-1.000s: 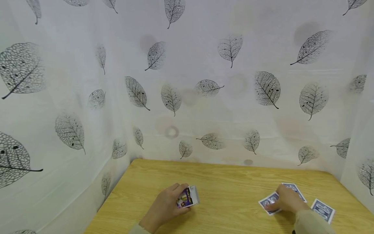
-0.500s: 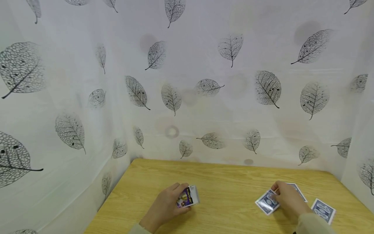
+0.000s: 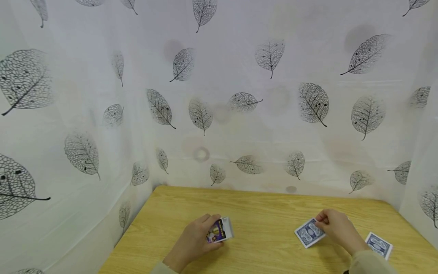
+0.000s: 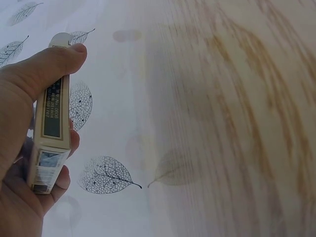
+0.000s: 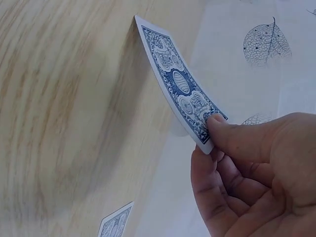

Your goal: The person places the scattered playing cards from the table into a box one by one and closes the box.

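My left hand (image 3: 195, 241) grips a small purple-fronted playing-card box (image 3: 215, 232) over the left-centre of the table, its white end facing right. In the left wrist view, the thumb lies over the narrow side of the box (image 4: 55, 113), with fingertips behind. On the right, my right hand (image 3: 338, 230) pinches a blue-backed playing card (image 3: 309, 233) by one end. The right wrist view shows that card (image 5: 177, 84) slightly bowed, between thumb and index finger, back side showing.
Another blue-backed card (image 3: 379, 245) lies face down on the wooden table (image 3: 260, 228), right of my right wrist. A further card behind the right hand is almost wholly hidden. A leaf-patterned white curtain (image 3: 219, 144) borders the table at the back and sides.
My right hand has drawn its card left and slightly up from the other cards, its fingers shifting to the card's end. The hand now covers the far card. The left hand stays still.
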Demonstrator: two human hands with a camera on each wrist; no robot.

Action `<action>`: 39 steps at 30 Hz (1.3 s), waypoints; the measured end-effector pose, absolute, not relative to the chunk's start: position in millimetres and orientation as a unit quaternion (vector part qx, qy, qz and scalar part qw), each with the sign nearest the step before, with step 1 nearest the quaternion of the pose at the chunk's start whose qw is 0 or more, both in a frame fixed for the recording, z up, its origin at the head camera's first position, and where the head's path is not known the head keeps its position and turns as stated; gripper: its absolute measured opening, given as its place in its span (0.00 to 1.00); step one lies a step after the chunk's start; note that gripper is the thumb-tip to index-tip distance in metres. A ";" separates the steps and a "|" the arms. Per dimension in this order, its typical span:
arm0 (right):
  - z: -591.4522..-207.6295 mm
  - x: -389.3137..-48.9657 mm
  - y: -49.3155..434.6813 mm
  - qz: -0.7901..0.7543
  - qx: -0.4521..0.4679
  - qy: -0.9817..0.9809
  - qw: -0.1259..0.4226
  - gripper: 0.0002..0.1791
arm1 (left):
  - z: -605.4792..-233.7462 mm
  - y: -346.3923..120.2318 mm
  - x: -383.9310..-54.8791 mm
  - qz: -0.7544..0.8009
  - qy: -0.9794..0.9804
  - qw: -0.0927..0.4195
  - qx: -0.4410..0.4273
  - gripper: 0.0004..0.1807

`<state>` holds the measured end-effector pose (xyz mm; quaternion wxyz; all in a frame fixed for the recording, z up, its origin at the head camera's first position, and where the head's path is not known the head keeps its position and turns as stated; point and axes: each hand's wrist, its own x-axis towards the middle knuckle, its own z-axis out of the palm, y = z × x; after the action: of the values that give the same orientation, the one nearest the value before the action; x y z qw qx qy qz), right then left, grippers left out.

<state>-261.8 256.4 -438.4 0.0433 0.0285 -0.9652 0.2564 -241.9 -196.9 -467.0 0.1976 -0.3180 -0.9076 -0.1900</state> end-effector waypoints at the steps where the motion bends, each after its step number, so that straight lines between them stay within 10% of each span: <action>1: -438.0 -261.7 255.8 0.258 0.032 -0.964 0.047 0.04 | -467.0 -197.1 -241.9 -0.191 -0.908 0.197 -0.317 0.38; 39: -409.9 -238.1 161.7 0.445 0.106 -0.887 0.063 0.07 | -465.5 -199.4 -241.3 -0.212 -0.907 0.191 -0.311 0.37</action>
<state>-238.1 161.7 -409.9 0.0631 0.1063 -0.8870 0.4449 -241.3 -199.4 -465.5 0.1914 -0.3107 -0.9065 -0.2124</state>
